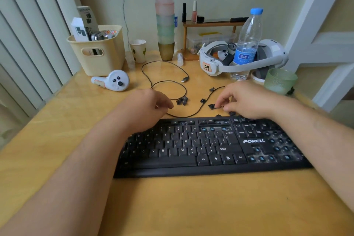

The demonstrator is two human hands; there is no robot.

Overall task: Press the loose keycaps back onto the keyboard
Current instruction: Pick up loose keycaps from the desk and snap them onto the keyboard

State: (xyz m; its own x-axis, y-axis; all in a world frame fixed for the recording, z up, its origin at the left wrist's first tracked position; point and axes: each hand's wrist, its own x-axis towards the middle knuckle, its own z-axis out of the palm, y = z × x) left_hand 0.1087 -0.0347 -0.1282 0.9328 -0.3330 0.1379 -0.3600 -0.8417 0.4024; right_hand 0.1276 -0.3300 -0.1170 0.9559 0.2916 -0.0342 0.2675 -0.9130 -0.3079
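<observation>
A black keyboard [191,151] lies on the wooden desk, with several bare blue switches in its top row, arrow cluster and number pad. Loose black keycaps [182,100] lie behind it, with another keycap [202,100] and one more [212,89] near the cable. My right hand [247,99] hovers behind the keyboard's right part, and its thumb and forefinger pinch a keycap [212,106] on the desk. My left hand [147,107] rests with loosely curled fingers behind the keyboard's left part and holds nothing that I can see.
The keyboard's black cable [164,82] loops over the desk. Behind stand a white controller [113,80], a cream basket [97,53], a paper cup [138,50], a tall stack of cups [165,19], a headset [239,57], a water bottle [247,42] and a green glass [280,81].
</observation>
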